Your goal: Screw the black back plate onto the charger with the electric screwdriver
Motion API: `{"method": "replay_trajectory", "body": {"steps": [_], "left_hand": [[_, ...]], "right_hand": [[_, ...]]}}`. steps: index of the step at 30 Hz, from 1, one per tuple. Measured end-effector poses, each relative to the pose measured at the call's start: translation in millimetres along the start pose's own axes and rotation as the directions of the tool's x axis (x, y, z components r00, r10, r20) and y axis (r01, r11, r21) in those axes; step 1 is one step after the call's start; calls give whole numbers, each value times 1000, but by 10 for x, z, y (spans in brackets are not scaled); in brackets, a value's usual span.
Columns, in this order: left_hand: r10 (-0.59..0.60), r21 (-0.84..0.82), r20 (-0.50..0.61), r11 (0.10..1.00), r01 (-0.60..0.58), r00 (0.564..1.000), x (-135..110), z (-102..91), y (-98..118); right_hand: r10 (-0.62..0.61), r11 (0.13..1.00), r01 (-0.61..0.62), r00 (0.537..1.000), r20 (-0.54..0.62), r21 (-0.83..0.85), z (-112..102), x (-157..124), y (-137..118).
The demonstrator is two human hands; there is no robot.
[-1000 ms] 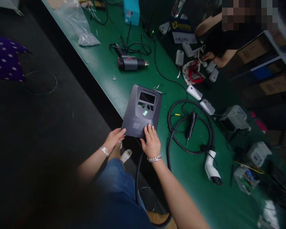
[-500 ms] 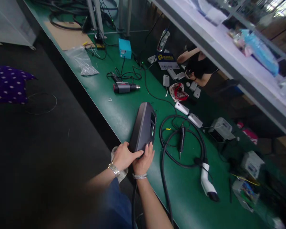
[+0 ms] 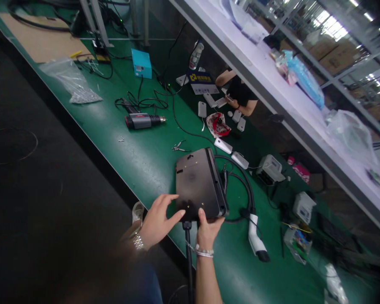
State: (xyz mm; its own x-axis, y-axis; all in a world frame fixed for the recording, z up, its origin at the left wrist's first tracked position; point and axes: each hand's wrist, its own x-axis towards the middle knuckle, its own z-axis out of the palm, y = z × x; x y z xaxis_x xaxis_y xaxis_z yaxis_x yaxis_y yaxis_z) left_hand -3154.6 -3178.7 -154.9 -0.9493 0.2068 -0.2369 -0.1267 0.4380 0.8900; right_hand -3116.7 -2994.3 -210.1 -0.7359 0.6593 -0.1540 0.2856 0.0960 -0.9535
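A dark grey charger box lies with its flat back side up on the green bench, partly over a coil of black cable. My left hand rests with fingers stretched out on the box's near left corner. My right hand grips the near edge, thumb on top. A black cable runs down from the box between my wrists. The white charging plug lies to the right of my right hand.
A heat gun, small pliers, a blue box, a plastic bag, cardboard and white parts lie on the bench. Another person's arm works at the far side. A long shelf runs overhead.
The box went from face up, through standing on edge, to lying back side up over the cable coil. My left hand opened onto its back. The view swung left and up.
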Motion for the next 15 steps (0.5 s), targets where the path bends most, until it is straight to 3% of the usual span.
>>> {"method": "replay_trajectory", "body": {"steps": [3,5,7,10,12,13,15], "left_hand": [[-199,-116,-99,975,187,975,212,-114,-297],[-339,-277,-167,917,286,926,362,-259,-474],[-483,-467,-165,806,363,860,480,-454,-606],[-612,-709,1,557,432,791,542,-779,-736],[-636,-778,88,437,452,767,520,-980,-821],[-648,-788,98,413,456,755,505,-1070,-875],[-670,-766,22,465,443,742,499,-1231,-1009]], "right_hand": [[143,981,-152,987,79,117,-267,110,-73],[227,953,-253,960,162,167,-358,95,-80],[336,894,-394,904,265,213,-351,43,-71],[464,753,-611,756,461,245,-149,-30,-56],[470,693,-688,659,587,217,88,-39,-44],[461,680,-707,620,635,196,226,-25,-31],[449,665,-730,562,695,160,519,36,17]]}}
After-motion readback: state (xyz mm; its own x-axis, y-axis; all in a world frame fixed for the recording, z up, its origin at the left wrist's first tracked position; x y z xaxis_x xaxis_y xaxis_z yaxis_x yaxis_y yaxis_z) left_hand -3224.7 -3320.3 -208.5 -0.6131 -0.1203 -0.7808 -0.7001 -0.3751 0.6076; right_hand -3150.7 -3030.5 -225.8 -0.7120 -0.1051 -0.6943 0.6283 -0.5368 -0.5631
